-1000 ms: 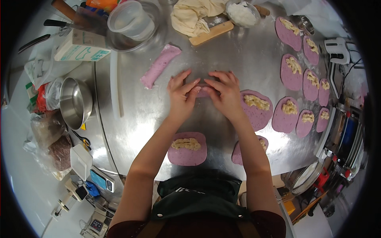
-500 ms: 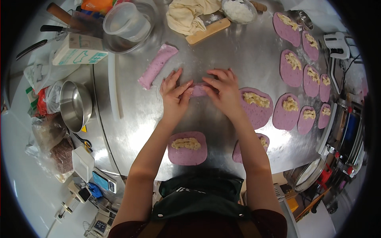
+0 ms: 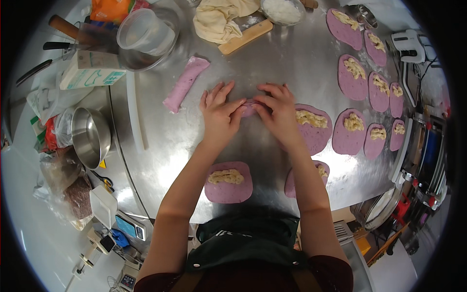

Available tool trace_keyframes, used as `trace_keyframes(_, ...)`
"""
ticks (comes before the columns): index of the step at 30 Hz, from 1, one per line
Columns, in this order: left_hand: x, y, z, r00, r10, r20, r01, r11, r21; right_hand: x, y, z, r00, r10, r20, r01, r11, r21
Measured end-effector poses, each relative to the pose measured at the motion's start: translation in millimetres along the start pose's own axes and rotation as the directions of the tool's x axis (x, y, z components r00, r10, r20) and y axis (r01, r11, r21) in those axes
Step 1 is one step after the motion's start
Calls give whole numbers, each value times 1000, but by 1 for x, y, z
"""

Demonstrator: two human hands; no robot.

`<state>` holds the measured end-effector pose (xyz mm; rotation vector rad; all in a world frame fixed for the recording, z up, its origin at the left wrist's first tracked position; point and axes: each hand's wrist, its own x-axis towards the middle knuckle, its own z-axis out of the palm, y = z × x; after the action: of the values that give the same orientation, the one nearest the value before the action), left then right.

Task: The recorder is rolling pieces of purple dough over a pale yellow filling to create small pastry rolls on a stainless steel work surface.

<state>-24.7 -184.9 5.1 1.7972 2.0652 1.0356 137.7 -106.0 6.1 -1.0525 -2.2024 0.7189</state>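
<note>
A small purple piece of dough (image 3: 249, 109) lies on the steel table, mostly covered by my fingers. My left hand (image 3: 219, 111) pinches its left part between thumb and index finger, the other fingers spread away. On the other side, my right hand (image 3: 278, 111) pinches it with thumb and fingertips. Up and to the left lies a rolled purple dough log (image 3: 186, 83). A flat purple dough piece (image 3: 228, 193) with a pale, lumpy filling (image 3: 225, 176) rests between my forearms. Another filled dough piece (image 3: 315, 134) is right beside my right wrist.
Several filled dough flats (image 3: 348, 141) cover the table's right side. At the back are a wooden scraper (image 3: 245, 37), a cloth (image 3: 216, 24) and a bowl of white powder (image 3: 283, 12). A white bar (image 3: 135, 112), a carton (image 3: 92, 70) and a steel bowl (image 3: 91, 138) stand left.
My hands have come closer together over the dough, and less of it shows between them. The whole view has shifted slightly; the other dough pieces lie as before.
</note>
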Motion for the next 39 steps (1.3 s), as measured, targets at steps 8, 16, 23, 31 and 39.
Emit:
trace_keyframes(8,8,10,0,1000,5,21,-6,1000,28,-7,-4,-1,993,11,-118,-16,999,-43)
trace_keyframes(16,14,14,8,994,43,101,-46,999,27,-25,-8,2,987,38,-156,-57,991,-121)
trace_keyframes(23,34,23,-9,925,97,366,-92,995,-32,-39,-23,-8,960,95,-265,-116,991,-64)
trace_keyframes(31,45,36,-12,806,-23,591,-191,936,297,-97,-55,14,856,516,-41,-413,728,547)
trace_keyframes(39,24,22,-18,908,189,375,-268,949,169,-92,-53,40,780,607,149,-447,375,812)
